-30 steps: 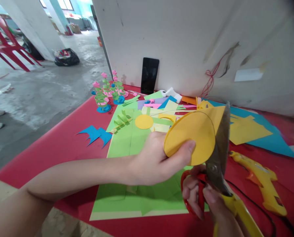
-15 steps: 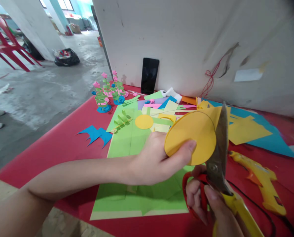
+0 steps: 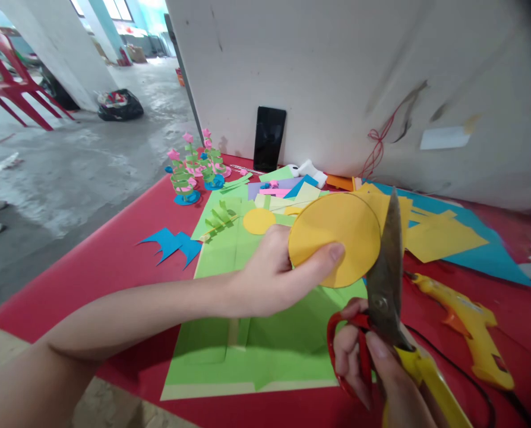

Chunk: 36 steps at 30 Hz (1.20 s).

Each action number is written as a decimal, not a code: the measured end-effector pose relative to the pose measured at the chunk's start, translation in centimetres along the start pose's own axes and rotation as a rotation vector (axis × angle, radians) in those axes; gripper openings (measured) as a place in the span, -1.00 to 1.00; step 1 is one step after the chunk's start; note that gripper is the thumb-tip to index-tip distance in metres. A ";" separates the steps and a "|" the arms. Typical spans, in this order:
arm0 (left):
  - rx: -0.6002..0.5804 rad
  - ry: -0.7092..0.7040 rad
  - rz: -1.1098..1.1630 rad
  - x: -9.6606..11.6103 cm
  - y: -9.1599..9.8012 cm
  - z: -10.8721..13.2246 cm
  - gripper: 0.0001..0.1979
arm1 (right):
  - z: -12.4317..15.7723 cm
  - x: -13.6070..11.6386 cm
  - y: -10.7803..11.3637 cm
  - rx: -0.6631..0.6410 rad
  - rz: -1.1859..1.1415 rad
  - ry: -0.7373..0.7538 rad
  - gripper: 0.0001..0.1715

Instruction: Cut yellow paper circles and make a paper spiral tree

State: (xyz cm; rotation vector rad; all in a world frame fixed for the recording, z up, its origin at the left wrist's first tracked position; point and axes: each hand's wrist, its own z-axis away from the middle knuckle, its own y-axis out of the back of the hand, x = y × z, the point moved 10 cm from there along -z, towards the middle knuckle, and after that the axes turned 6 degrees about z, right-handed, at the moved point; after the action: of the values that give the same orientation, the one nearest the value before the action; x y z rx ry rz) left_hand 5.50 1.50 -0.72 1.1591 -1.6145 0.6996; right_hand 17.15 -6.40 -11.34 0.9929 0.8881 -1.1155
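My left hand (image 3: 287,273) pinches a round yellow paper disc (image 3: 337,229), thumb on its front face and fingers hidden behind. My right hand (image 3: 376,362) grips a pair of scissors (image 3: 388,261) with one red and one yellow handle. Their metal blades point upward against the disc's right edge. Whether paper sits between the blades is hard to make out. Below both hands lies a green paper sheet (image 3: 265,356), with a smaller yellow paper circle (image 3: 259,221) on it, left of the held disc.
A yellow glue gun (image 3: 470,327) lies at the right, its cable near my right hand. Paper flower pieces (image 3: 186,184) stand at the back left, near blue paper cutouts (image 3: 170,244). A phone (image 3: 269,139) leans on the wall. Yellow scraps (image 3: 446,238) lie over blue paper (image 3: 501,261).
Both hands have shifted slightly left with the disc and scissors. The disc has turned a little, showing its face more squarely, and a long strip at its edge no longer shows.
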 end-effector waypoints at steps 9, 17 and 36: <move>-0.007 -0.026 -0.065 0.4 0.1 -0.3 -0.73 | 0.0 0.2 0.7 0.080 -0.084 -0.013 -0.73; 0.034 -0.040 -0.030 0.6 0.6 -0.3 -0.82 | 0.3 0.0 0.2 0.036 -0.059 0.041 -0.67; -0.004 0.068 0.353 -0.5 0.4 -0.8 -0.91 | 0.2 0.6 0.9 0.071 -0.037 0.058 -0.71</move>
State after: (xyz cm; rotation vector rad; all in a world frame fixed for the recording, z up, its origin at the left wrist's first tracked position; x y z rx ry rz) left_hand 5.46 2.48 -0.90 0.8445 -1.7799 0.9497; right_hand 18.13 -6.62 -11.65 1.0751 0.9221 -1.1610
